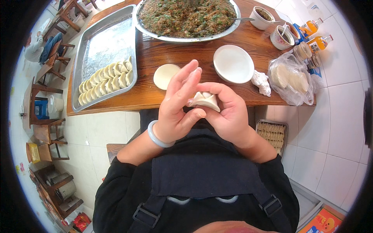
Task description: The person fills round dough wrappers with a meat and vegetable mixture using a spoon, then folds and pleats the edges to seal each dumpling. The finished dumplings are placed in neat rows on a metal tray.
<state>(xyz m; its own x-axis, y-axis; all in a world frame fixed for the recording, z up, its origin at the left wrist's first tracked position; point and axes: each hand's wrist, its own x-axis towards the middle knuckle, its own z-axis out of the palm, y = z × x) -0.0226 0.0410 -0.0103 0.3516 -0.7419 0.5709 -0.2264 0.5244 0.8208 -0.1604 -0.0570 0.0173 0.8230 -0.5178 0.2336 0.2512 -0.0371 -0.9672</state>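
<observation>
A folded dumpling (205, 100) of pale dough sits in my right hand (233, 109), held between thumb and curled fingers above the table's near edge. My left hand (180, 99) is beside it, fingers stretched upward and thumb apart; whether it touches the dumpling's left tip I cannot tell. A round dough wrapper (166, 76) lies flat on the wooden table (186, 54) beyond my left hand. To the left, a metal tray (107, 49) bears two rows of dumplings (106, 81). A wide metal bowl (186, 39) heaped with minced filling (186, 17) stands at the back.
A white bowl (233, 64) stands beyond my right hand, with crumpled white tissue (260, 83) beside it. Farther right are a plastic bag of wrappers (291, 77), seasoning cups (282, 38) and orange bottles (319, 43). A filled tray (271, 135) is below the table at right.
</observation>
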